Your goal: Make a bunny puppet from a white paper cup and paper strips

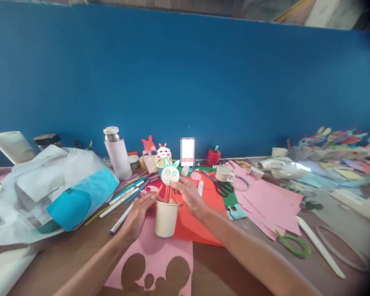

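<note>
In the middle of the view, a white paper cup [166, 220] stands upright, with orange sticks or strips rising from its mouth. Above it is a white paper bunny head [170, 174] with teal ears and heart-shaped eyes. The thumb and fingers of my right hand [189, 195] are closed on the bunny's lower right edge. On the cup's left, my left hand [143, 207] has its fingers drawn together by the rim, at a thin orange strip [159, 190]. Its exact grip is partly hidden. Beneath the cup lie red paper [197, 226] and pink paper with cut-out holes [160, 250].
Markers [123, 199] and a plastic bag [77, 185] lie to the left, near a white thermos [117, 156]. Black scissors [223, 188], a small mug [224, 173] and pink sheets [265, 197] are on the right. Finished paper animals [322, 135] stand at the far right.
</note>
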Motion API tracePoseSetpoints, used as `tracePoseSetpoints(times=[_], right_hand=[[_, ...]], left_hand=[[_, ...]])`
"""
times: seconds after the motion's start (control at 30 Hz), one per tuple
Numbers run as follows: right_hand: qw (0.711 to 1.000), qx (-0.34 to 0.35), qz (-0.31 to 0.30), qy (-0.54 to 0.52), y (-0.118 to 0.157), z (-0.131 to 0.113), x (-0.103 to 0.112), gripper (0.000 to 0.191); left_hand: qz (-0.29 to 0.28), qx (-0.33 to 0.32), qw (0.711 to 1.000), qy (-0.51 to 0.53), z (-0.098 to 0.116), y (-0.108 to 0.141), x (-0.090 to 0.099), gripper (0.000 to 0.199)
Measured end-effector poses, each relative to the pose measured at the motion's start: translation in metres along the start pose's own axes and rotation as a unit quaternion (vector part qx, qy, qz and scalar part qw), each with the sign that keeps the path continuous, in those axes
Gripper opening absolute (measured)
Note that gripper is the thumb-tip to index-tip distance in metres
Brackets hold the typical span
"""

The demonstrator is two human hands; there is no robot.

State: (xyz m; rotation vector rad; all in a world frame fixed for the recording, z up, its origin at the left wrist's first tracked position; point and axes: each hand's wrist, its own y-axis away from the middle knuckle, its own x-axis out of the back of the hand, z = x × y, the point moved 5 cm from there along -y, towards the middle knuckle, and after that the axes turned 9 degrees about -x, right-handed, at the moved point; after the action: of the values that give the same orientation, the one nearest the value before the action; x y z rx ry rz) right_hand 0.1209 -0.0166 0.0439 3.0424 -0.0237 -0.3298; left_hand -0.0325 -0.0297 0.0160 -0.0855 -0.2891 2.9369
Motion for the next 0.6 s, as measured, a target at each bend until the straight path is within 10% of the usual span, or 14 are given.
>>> tracePoseSetpoints(times=[0.6], right_hand=[[0.999,0.037,-0.005,-0.002,0.0013,-0.001,0.0029,0.033]], left_hand=[[0.061,-0.003,0.996,0.064,0.0025,0.0,0.0062,0.028]])
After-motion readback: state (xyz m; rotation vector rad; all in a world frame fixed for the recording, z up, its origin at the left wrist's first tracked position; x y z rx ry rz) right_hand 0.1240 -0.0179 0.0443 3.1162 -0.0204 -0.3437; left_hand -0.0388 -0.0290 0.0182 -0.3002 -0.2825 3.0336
